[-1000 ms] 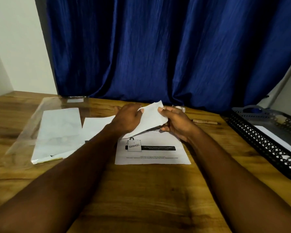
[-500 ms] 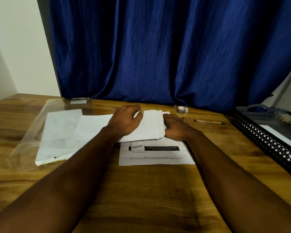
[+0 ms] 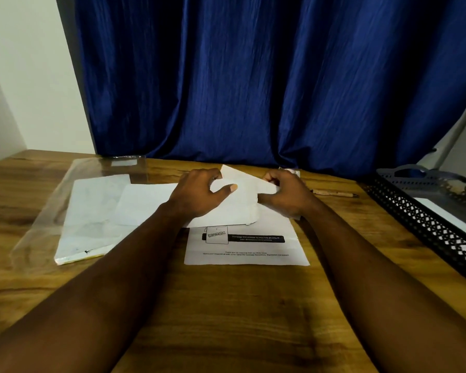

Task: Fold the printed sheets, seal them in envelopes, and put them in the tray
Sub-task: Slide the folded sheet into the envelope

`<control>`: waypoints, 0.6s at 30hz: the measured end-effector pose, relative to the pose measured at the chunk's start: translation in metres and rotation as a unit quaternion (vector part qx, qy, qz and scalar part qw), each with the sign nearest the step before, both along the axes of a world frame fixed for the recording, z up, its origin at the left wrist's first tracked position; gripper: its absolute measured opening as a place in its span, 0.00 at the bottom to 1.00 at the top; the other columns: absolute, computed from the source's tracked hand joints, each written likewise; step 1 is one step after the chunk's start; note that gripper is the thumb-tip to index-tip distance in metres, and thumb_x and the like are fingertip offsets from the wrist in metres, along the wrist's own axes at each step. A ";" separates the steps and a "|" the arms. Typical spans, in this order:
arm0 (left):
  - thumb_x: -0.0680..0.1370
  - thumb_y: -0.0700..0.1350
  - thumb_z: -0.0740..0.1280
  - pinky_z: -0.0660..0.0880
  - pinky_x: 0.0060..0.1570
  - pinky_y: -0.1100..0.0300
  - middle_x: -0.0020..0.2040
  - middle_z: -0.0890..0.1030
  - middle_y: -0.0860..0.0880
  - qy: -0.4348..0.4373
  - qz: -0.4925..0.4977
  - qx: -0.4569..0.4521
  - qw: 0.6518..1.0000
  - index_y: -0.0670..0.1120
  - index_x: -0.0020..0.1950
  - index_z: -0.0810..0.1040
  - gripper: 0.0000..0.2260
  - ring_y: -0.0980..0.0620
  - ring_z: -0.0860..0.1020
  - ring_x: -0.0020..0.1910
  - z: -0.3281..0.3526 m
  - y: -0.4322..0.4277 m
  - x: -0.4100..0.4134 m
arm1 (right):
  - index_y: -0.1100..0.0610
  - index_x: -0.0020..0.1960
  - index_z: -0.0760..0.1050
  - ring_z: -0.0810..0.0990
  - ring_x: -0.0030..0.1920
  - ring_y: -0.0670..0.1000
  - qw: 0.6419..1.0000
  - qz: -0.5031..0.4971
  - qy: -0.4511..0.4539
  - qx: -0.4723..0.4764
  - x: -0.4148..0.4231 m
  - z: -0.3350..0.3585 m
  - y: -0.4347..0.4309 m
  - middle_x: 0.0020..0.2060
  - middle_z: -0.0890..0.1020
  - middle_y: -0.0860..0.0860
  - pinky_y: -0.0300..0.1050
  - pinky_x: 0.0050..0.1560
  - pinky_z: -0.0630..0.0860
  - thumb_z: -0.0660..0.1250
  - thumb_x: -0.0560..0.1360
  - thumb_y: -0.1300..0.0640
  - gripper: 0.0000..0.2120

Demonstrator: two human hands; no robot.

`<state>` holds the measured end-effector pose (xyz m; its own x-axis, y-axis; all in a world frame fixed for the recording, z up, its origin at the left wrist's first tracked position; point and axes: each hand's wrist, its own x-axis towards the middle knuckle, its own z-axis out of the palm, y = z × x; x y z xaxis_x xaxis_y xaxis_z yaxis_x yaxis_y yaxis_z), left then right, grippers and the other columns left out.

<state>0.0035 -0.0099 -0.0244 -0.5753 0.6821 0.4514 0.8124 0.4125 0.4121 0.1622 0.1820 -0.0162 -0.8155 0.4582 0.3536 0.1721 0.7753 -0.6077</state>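
Observation:
A white envelope lies on the upper part of a printed sheet in the middle of the wooden table. My left hand rests on the envelope's left half with the thumb pressing its face. My right hand pinches the envelope's right end, and the flap stands up between the hands. More white envelopes lie to the left. The black mesh tray sits at the right edge with a white item inside.
A clear plastic sleeve holding a white stack lies at the left. A pen lies behind my right hand, beside a small tape roll. A blue curtain hangs behind the table.
The envelope was lifted between both hands a second ago; it now lies on the printed sheet. Its flap has come up, and my right hand has moved onto its right end.

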 end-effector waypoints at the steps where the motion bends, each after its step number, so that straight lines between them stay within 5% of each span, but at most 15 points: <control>1: 0.78 0.69 0.67 0.73 0.53 0.57 0.62 0.84 0.53 -0.013 -0.008 0.007 1.000 0.51 0.63 0.82 0.25 0.49 0.80 0.62 0.000 0.000 -0.001 | 0.52 0.49 0.80 0.81 0.38 0.37 0.999 -0.014 0.022 -0.023 -0.001 -0.001 0.003 0.41 0.85 0.44 0.33 0.37 0.77 0.81 0.73 0.51 0.12; 5: 0.72 0.60 0.79 0.75 0.41 0.57 0.44 0.83 0.58 -0.106 -0.046 0.034 0.993 0.52 0.44 0.82 0.14 0.56 0.81 0.46 0.001 0.000 -0.005 | 0.56 0.51 0.81 0.84 0.43 0.47 0.988 -0.054 0.095 -0.110 -0.001 0.003 0.019 0.45 0.87 0.48 0.39 0.44 0.79 0.81 0.75 0.55 0.11; 10: 0.68 0.46 0.85 0.84 0.51 0.52 0.45 0.88 0.55 -0.225 -0.090 0.075 0.967 0.49 0.45 0.87 0.11 0.56 0.86 0.46 0.006 -0.003 -0.012 | 0.52 0.60 0.82 0.88 0.49 0.51 0.966 -0.074 0.157 -0.190 0.006 0.017 0.031 0.51 0.89 0.50 0.46 0.48 0.83 0.80 0.76 0.51 0.15; 14: 0.67 0.45 0.85 0.84 0.48 0.56 0.43 0.88 0.56 -0.241 -0.077 0.109 0.961 0.49 0.46 0.88 0.11 0.58 0.86 0.44 0.003 -0.003 -0.015 | 0.49 0.64 0.82 0.89 0.46 0.53 0.966 -0.026 0.135 -0.217 0.012 0.021 0.027 0.48 0.90 0.52 0.46 0.42 0.84 0.78 0.77 0.52 0.17; 18: 0.71 0.44 0.83 0.75 0.34 0.68 0.36 0.86 0.57 -0.234 -0.067 0.120 0.962 0.49 0.47 0.88 0.09 0.64 0.81 0.34 -0.003 0.000 -0.019 | 0.50 0.63 0.85 0.90 0.50 0.54 0.973 0.021 0.085 -0.214 0.016 0.023 0.029 0.49 0.90 0.52 0.52 0.52 0.86 0.80 0.76 0.56 0.16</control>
<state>-0.0151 -0.0098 -0.0275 -0.6679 0.6729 0.3180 0.5539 0.1641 0.8163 0.1784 0.2109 0.0066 -0.7832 0.5605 0.2693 0.0143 0.4491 -0.8934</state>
